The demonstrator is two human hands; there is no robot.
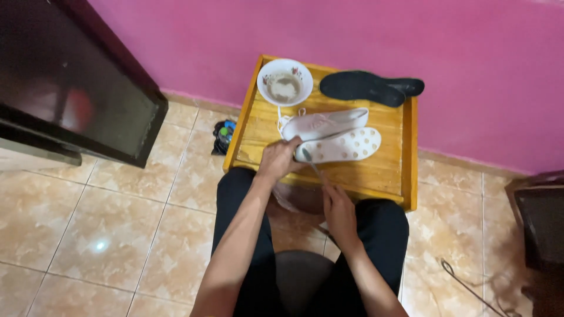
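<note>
A white shoe [338,136] lies on its side on a small yellow wooden table [392,170], its dotted sole facing me. My left hand [279,158] grips the shoe's heel end. My right hand [336,206] holds a thin spoon-like tool [311,161] whose tip touches the sole near the heel. White laces trail from the shoe toward a white bowl [285,81] of brownish paste at the table's far left corner. A pair of dark insoles [370,87] lies at the far right.
A dark cabinet [64,82] stands to the left, a pink wall [352,29] behind the table. Small coloured items [224,134] sit on the tiled floor left of the table. Dark furniture [540,229] and a cord [470,287] are at right.
</note>
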